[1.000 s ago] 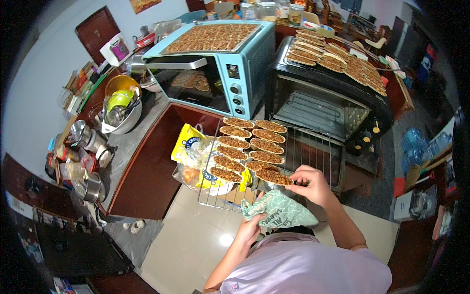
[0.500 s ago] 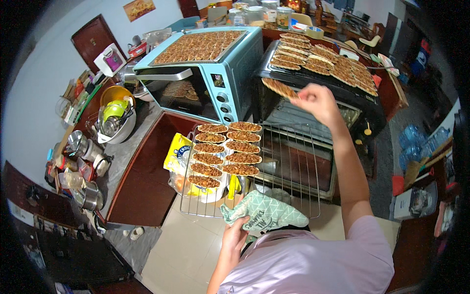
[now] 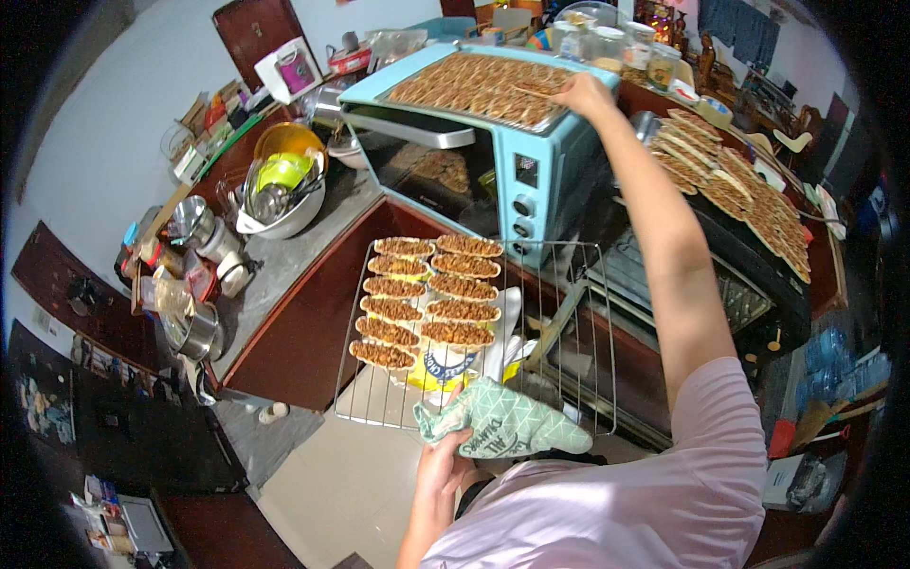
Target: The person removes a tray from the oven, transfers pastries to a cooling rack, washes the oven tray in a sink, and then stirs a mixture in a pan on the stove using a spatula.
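- The right hand (image 3: 585, 94) has moved from in front of the black oven (image 3: 791, 308) to above the square, light-blue oven (image 3: 580, 156), its arm now stretched far forward.
- Its thumb and fingers are closed, pinching the end of a slim, boat-shaped pastry with brown filling (image 3: 534, 92), now at the tray of pastries (image 3: 455, 113) on the blue oven; whether it already touches those below cannot be told.
- The left hand (image 3: 448, 457) stays low, closed around the cuff of a pale-green, white-patterned cloth oven mitt (image 3: 517, 422) at the near edge of the wire rack (image 3: 569, 318).
- Eleven filled pastries (image 3: 463, 287) lie on the rack in two columns, six on the left and five on the right, the same count as half a second ago; the rack's right side is bare wire.
- The view has swung, so both ovens sit farther right; the yellow-and-white plastic package (image 3: 450, 368) now shows below the nearest pastries, through the wires.
- On the black oven's top, overlapping pastries (image 3: 706, 175) remain spread.
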### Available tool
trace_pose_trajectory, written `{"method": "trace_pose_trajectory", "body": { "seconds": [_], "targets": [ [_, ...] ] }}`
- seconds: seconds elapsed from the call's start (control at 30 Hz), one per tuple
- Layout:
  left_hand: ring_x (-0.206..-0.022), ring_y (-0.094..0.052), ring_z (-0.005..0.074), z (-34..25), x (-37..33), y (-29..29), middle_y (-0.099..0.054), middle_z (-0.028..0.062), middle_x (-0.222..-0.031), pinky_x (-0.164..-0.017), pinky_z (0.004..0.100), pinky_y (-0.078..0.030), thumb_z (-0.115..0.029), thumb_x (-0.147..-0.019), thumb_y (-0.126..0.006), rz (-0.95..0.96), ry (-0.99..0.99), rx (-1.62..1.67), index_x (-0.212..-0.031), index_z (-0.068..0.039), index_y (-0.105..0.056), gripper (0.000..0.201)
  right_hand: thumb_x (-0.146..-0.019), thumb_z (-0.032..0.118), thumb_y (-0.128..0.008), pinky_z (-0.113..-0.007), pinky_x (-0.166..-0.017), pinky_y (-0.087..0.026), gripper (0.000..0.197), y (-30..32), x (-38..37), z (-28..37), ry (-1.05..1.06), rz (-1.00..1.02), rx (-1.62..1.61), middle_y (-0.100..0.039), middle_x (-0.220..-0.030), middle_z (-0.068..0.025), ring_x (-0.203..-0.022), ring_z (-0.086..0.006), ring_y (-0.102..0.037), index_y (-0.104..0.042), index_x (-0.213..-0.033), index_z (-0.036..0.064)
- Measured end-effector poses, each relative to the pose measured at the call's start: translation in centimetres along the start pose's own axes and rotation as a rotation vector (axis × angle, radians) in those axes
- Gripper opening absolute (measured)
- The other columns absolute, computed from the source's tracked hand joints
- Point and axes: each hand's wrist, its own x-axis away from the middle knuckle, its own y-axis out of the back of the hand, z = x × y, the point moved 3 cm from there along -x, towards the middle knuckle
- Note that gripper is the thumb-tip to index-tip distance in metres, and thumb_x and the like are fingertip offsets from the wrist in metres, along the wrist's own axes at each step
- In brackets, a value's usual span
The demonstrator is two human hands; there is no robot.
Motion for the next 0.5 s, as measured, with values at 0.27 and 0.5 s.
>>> {"method": "trace_pose_trajectory", "body": {
  "seconds": [0.27,0.5],
  "targets": [
    [-0.117,-0.050,0.0237,-8.4,-4.7,5.9,-0.047,0.0142,-0.136,-0.095,0.0356,-0.044,0.003,-0.076,-0.051,0.027,0.085,-0.092,-0.144,-0.004,-0.032,0.071,-0.072,0.037,-0.070,-0.037,-0.073,-0.051,0.040,0.5,6.8,6.7,0.183,-0.292,-0.036,-0.068,-0.089,-0.0146,-0.080,-0.0285,-0.066,-0.070,-0.097,0.0062],
    [-0.128,-0.041,0.0236,-13.4,-8.2,7.3,-0.042,0.0140,-0.141,-0.105,0.0361,-0.035,0.006,-0.076,-0.049,0.161,0.112,-0.042,-0.145,-0.003,-0.028,0.073,-0.071,0.029,-0.077,-0.033,-0.062,-0.049,0.033,-5.4,26.3,20.8,0.396,0.509,-0.430,-0.062,-0.078,-0.0117,-0.071,-0.0237,-0.062,-0.065,-0.084,0.0007]
  ]
}}
